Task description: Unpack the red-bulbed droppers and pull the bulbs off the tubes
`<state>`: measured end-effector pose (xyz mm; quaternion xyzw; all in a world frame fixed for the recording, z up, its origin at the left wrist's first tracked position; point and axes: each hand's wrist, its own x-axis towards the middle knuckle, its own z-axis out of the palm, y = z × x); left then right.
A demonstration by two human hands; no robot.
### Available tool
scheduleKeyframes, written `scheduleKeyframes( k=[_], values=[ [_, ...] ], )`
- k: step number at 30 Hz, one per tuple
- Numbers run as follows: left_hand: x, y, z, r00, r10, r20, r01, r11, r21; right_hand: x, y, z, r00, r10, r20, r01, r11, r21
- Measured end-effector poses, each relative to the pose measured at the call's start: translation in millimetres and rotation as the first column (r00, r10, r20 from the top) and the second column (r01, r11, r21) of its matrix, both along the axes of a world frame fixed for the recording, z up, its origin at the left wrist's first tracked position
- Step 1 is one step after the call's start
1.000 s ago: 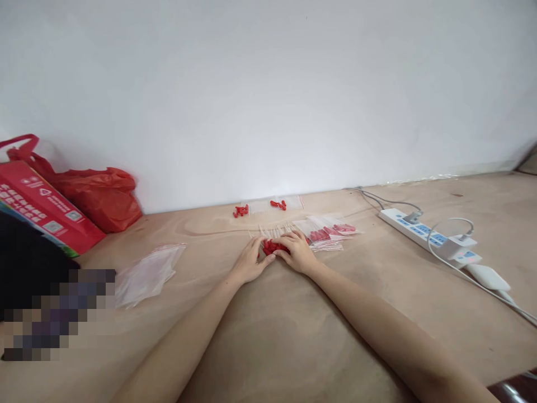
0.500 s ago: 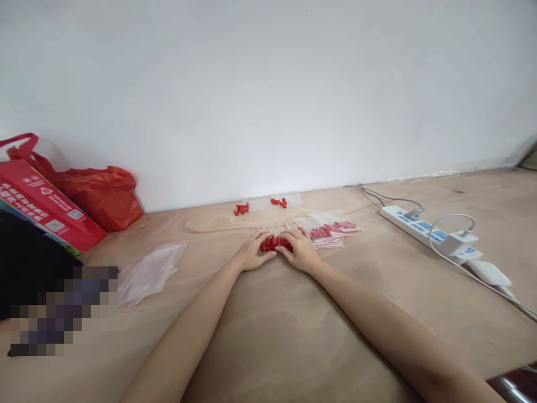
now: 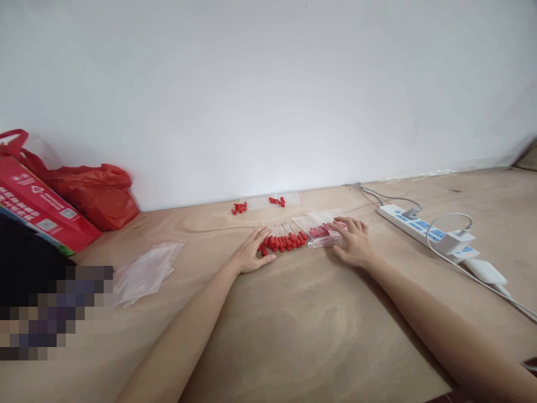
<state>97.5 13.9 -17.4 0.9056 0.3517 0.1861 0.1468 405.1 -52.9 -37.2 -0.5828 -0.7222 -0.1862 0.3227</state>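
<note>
A row of pale thin sticks with bulbous red heads (image 3: 285,242) lies fanned on the wooden table, the heads toward me. My left hand (image 3: 250,252) rests at the left end of this row, thumb apart from the fingers, touching or just beside the nearest sticks. Over to the right, my right hand (image 3: 354,240) is spread above the right edge of clear zip bags (image 3: 321,238) that have red-headed pieces inside. Its fingertips are at the bags; whether they press on them I cannot tell.
More red pieces (image 3: 239,208) and a clear bag (image 3: 258,205) lie by the wall. A stack of flat zip bags (image 3: 146,274) is at left, near a red plastic bag (image 3: 100,196). A white power strip (image 3: 419,226) with plugs and cables stands right.
My right hand has left the red heads and moved right to the filled zip bags. The row of sticks is now uncovered. My left hand has stayed nearly in place.
</note>
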Motion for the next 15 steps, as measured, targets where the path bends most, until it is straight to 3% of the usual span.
scheduleKeyframes(
  k=[6,10,12,15],
  values=[
    [-2.9,-6.5,-2.0,0.996,0.047,0.069,-0.052,0.996,0.066,6.3,12.1,-4.7,1.000,0.008,0.026,-0.009,0.999,0.038],
    [-5.5,-8.7,-5.0,0.995,0.075,0.058,-0.080,0.992,0.097,-7.1,22.4,6.2,0.961,0.021,-0.277,0.033,0.982,0.188],
    [-6.2,-9.7,-5.8,0.995,0.085,0.051,-0.089,0.992,0.095,-17.5,25.7,16.9,0.845,0.044,-0.534,0.092,0.970,0.225],
    [-7.3,-13.1,-6.0,0.992,0.096,0.082,-0.104,0.989,0.109,-36.1,24.1,32.1,0.545,0.144,-0.826,0.088,0.970,0.227]
  ],
)
